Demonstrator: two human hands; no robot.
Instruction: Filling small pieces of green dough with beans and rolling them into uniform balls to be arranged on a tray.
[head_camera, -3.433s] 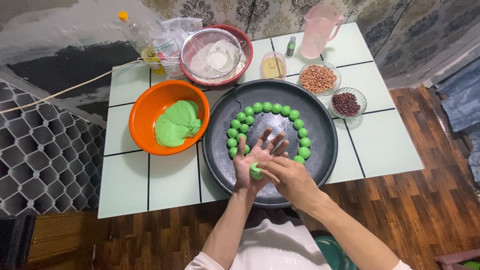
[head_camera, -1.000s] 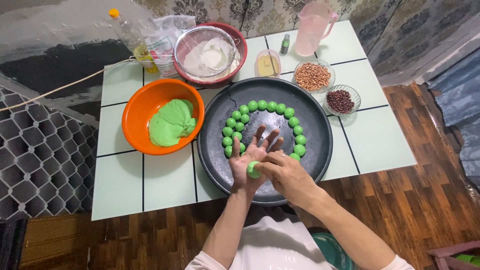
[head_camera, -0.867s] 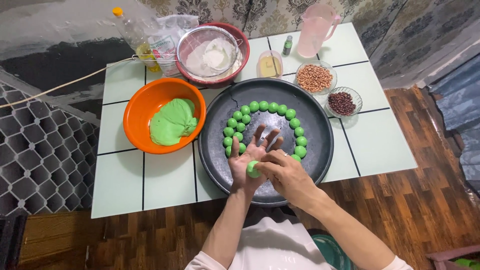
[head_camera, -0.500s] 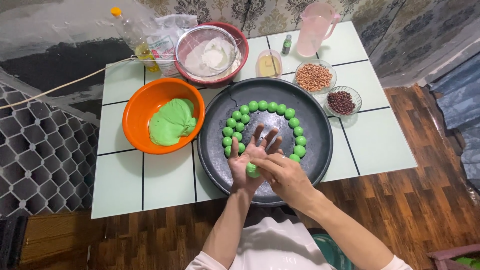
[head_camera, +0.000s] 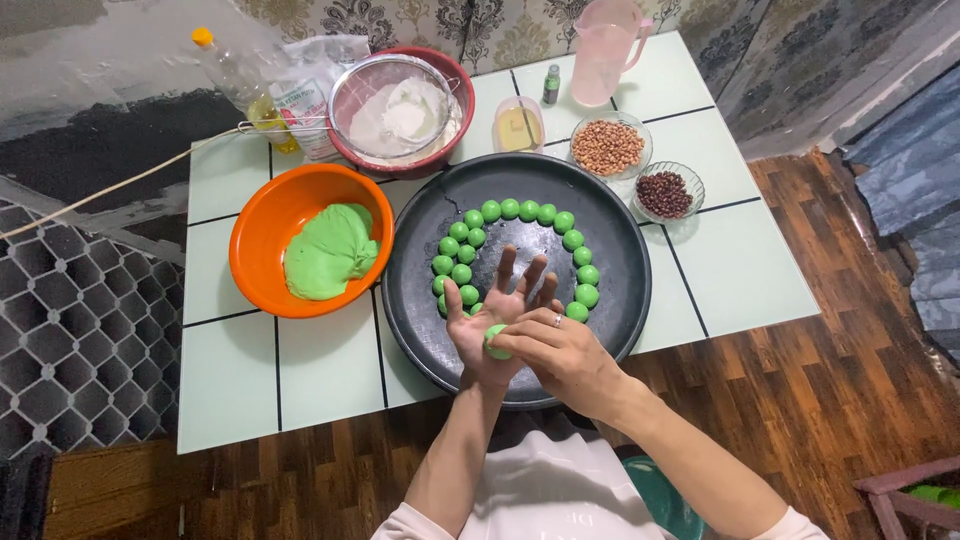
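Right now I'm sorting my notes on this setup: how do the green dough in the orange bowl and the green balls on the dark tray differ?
The green dough in the orange plastic bowl is one large, shapeless lump; the small green balls on the round dark metal tray are many, each smooth and round. The lump lies heaped against the bowl's wall; the balls sit in a curved row. Both share the same bright green colour.
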